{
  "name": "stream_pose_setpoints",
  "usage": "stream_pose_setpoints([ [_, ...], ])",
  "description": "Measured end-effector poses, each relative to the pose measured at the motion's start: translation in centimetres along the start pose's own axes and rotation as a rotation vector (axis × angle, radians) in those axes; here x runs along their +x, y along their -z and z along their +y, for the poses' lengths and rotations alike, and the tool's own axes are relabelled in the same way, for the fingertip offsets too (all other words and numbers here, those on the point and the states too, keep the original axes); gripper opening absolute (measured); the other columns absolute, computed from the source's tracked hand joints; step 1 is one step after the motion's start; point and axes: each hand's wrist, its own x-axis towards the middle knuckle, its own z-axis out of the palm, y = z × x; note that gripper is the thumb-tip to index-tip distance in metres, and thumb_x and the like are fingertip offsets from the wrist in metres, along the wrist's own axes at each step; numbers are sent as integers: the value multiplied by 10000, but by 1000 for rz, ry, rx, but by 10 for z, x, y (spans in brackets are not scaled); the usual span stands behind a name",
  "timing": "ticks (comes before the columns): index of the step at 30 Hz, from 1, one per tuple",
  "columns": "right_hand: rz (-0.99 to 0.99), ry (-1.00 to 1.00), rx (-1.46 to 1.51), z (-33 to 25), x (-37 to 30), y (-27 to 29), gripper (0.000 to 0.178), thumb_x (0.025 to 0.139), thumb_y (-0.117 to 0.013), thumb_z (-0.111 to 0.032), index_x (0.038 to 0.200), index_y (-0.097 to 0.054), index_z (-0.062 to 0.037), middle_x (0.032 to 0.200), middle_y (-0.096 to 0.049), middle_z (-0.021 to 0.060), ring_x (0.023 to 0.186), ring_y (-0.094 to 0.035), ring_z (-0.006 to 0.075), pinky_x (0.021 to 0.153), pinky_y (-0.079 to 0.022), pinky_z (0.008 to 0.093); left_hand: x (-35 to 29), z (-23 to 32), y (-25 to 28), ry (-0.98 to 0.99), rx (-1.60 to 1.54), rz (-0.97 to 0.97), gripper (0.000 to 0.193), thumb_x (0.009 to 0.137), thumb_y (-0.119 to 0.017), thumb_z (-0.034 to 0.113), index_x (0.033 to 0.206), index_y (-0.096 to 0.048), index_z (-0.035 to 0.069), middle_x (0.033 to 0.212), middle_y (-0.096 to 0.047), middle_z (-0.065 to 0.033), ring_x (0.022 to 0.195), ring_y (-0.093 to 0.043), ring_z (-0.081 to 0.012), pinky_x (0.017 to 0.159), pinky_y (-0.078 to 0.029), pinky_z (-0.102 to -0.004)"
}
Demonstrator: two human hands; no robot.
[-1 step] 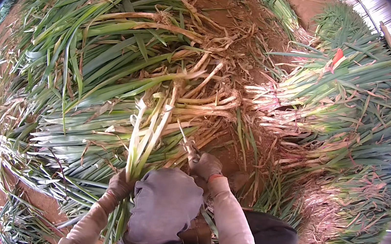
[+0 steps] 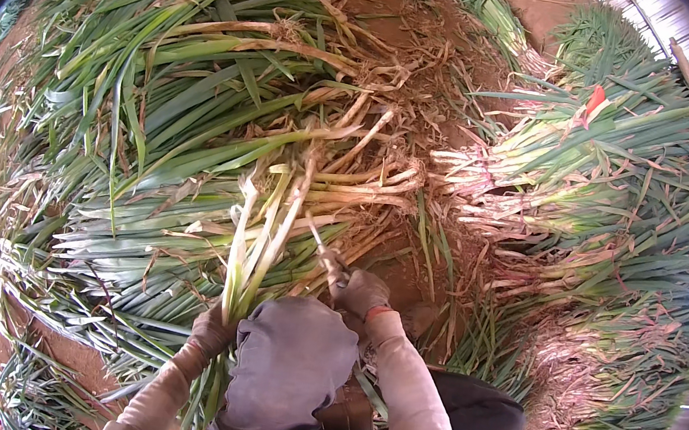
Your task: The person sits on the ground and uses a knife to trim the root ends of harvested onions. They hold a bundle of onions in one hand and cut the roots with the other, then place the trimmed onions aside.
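Observation:
My left hand [image 2: 212, 328], in a dark glove, is closed around a bunch of leeks [image 2: 261, 247] whose pale stems point away from me. Their green leaves hang down below that hand, partly covered by a grey cloth shape in the lower middle. My right hand [image 2: 363, 294], also gloved, grips the handle of a knife [image 2: 315, 233]. Its thin blade slants up to the left, just right of the held stems and seemingly apart from them. Beyond lie the yellowish root ends of other leeks [image 2: 365, 187].
A large heap of leeks [image 2: 194, 100] spreads over the left and far side. Bundles of green stalks with reddish root ends [image 2: 570, 219] line the right, with a red-orange scrap [image 2: 594, 100] on top. Dry trimmings [image 2: 430, 96] litter the brown ground. My dark-trousered knee [image 2: 480, 411] sticks out at lower right.
My right hand and the knife have shifted slightly left, bringing the blade nearer the held stems. The left hand keeps its hold, nearly still.

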Motion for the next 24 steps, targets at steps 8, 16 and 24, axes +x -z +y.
stream_pose_setpoints([
  [8, -4, -67, 3, -24, 32, 6, 617, 879, -504, -604, 1008, -749, -53, 1007, -708, 249, 1016, -687, 397, 878, -547, 448, -28, -52, -23, 29, -37, 46, 419, 879, -664, 438, 1173, -617, 144, 974, -707, -206, 916, -666, -446, 786, -533, -524],
  [16, 54, 34, 95, -27, 26, -20, 635, 861, -517, -639, 944, -751, -55, 893, -707, 251, 941, -689, 429, 819, -557, 468, -38, -66, -25, 65, -113, 33, 402, 873, -680, 449, 1092, -636, 115, 919, -710, -199, 902, -673, -420, 768, -530, -493],
  [24, -15, 277, -63, 41, -13, -50, 486, 900, -543, -521, 1197, -694, -166, 1008, -721, 213, 970, -696, 402, 837, -554, 478, -45, 36, 6, 6, 297, -39, 505, 804, -697, 526, 1072, -668, 100, 920, -718, -205, 921, -682, -416, 790, -536, -502],
])
